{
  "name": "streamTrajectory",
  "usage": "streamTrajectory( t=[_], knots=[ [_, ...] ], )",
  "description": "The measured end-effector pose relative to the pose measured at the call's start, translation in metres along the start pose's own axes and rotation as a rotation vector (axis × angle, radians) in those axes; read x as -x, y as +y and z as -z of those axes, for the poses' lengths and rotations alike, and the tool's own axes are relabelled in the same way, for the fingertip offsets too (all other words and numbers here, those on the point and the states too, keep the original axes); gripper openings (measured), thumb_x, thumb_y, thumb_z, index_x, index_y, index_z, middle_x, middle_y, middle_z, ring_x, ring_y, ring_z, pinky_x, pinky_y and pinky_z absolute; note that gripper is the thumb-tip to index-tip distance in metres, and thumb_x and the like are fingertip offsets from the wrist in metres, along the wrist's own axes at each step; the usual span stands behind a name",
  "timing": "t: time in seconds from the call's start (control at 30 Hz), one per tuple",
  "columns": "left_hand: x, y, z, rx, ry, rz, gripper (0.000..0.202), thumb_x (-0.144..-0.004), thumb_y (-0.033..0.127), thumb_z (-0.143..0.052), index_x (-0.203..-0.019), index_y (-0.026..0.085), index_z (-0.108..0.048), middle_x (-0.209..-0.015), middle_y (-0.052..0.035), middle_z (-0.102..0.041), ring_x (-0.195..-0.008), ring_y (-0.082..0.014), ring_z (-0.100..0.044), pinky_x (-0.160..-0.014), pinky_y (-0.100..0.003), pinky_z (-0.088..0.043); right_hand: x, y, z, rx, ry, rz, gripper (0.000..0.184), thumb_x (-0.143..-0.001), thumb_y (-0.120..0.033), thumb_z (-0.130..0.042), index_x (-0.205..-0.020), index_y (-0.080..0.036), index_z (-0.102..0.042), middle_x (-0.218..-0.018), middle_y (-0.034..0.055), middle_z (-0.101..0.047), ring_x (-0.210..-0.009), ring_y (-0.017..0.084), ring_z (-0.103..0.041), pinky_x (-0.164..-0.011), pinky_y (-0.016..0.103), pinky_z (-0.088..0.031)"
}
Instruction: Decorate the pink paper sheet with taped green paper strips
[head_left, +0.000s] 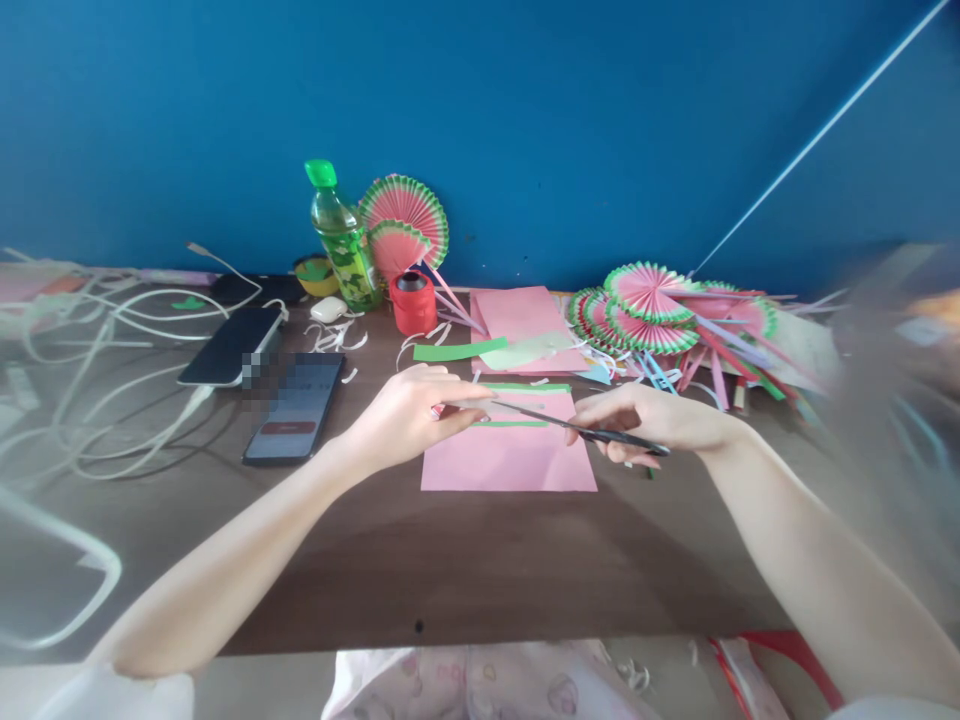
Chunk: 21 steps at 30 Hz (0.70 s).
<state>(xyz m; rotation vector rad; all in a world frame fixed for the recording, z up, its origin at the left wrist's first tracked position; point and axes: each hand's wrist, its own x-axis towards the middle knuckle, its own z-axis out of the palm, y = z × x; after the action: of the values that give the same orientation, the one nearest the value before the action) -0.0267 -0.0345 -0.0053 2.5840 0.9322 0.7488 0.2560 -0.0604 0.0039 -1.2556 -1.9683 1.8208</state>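
My left hand (pixel 409 410) is closed in a pinch on a narrow paper strip (pixel 457 408) held above a pink paper sheet (pixel 510 455) on the brown table (pixel 450 560). My right hand (pixel 649 420) grips a pair of scissors (pixel 570 427) whose blades point left toward the strip and my left fingertips. Two thin green strips (pixel 525 388) lie across the top of the pink sheet, just behind my hands.
A phone (pixel 296 408) and a power bank (pixel 232 345) with white cables lie at left. A green bottle (pixel 341 240), red tape roll (pixel 412 302) and paper fans (pixel 405 220) stand by the blue wall. More fans (pixel 652 310) and paper strips pile at right.
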Motion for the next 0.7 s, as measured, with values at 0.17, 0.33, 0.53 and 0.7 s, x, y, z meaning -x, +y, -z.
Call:
streamTrajectory(
  t=[0.17,0.33,0.53,0.7],
  knots=[
    [0.0002,-0.0003,-0.0001,0.0,-0.003,-0.006,0.025,-0.08,0.034,-0.053,-0.096,0.021,-0.066,-0.075,-0.004,-0.067,-0.065,-0.0138,-0.054,-0.066,-0.026,-0.042,0.0002,0.0012,0.0008,-0.027,0.005,0.003,0.031,-0.07,-0.025,-0.063,-0.1,-0.015,-0.063,-0.063,-0.0028,-0.053,-0.032,0.001,-0.042,-0.032,0.015,-0.04],
    [0.0001,-0.0009,0.0002,0.004,-0.008,0.0,0.025,-0.079,0.033,-0.053,-0.097,0.021,-0.066,-0.074,-0.0038,-0.067,-0.064,-0.0134,-0.053,-0.064,-0.025,-0.041,0.001,0.0007,0.0014,-0.05,-0.001,0.0,0.033,-0.07,-0.027,-0.064,-0.1,-0.014,-0.063,-0.06,-0.0035,-0.051,-0.031,0.001,-0.041,-0.035,0.017,-0.043],
    [-0.0005,-0.0011,0.0015,0.01,-0.008,0.004,0.023,-0.079,0.032,-0.054,-0.095,0.021,-0.067,-0.07,-0.002,-0.066,-0.062,-0.0124,-0.052,-0.063,-0.024,-0.04,0.0023,-0.0014,0.0021,-0.045,0.012,-0.013,0.033,-0.068,-0.028,-0.065,-0.098,-0.013,-0.063,-0.064,-0.0018,-0.052,-0.034,0.002,-0.044,-0.031,0.015,-0.039],
    [-0.0007,-0.0004,0.0023,0.008,0.003,-0.002,0.024,-0.08,0.032,-0.053,-0.095,0.021,-0.067,-0.072,-0.0017,-0.067,-0.063,-0.0121,-0.053,-0.064,-0.023,-0.04,0.0037,-0.0009,0.0039,-0.019,0.001,-0.026,0.036,-0.067,-0.03,-0.065,-0.099,-0.012,-0.063,-0.063,-0.0016,-0.05,-0.037,0.004,-0.047,-0.03,0.015,-0.038]
  ],
)
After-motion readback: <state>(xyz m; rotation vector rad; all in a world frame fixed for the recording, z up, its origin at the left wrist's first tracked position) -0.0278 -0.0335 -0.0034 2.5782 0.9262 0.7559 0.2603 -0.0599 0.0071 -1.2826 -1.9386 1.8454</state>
